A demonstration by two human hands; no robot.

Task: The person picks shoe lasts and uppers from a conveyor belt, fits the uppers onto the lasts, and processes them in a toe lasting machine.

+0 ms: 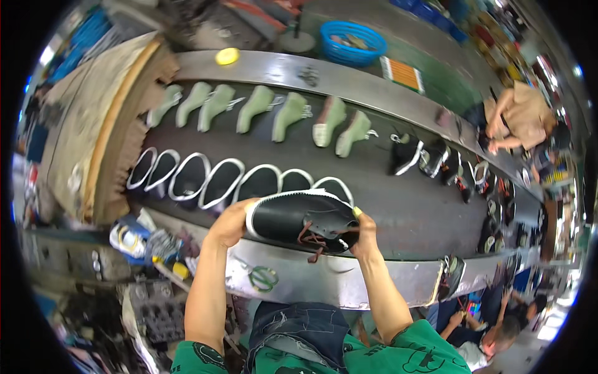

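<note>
My two hands hold a black shoe (280,217) sideways above the near edge of the dark conveyor belt (398,212). It has a white sole edge and reddish-brown laces that hang loose toward me. My left hand (232,222) is closed round one end of the shoe. Gripping the opposite end, my right hand (365,233) has something yellow on a fingertip. Just beyond the held shoe, a row of black shoes (223,181) with white edges runs along the belt. Farther back lie several pale green, foot-shaped pieces (255,107), some with laces or cords.
Green-handled scissors (263,278) lie on the near metal ledge (324,283). A yellow round object (227,56) sits on the far ledge. At left stands a wooden-edged tunnel (93,118) with a fringed opening. More dark shoes (436,159) and a co-worker (526,115) are at right.
</note>
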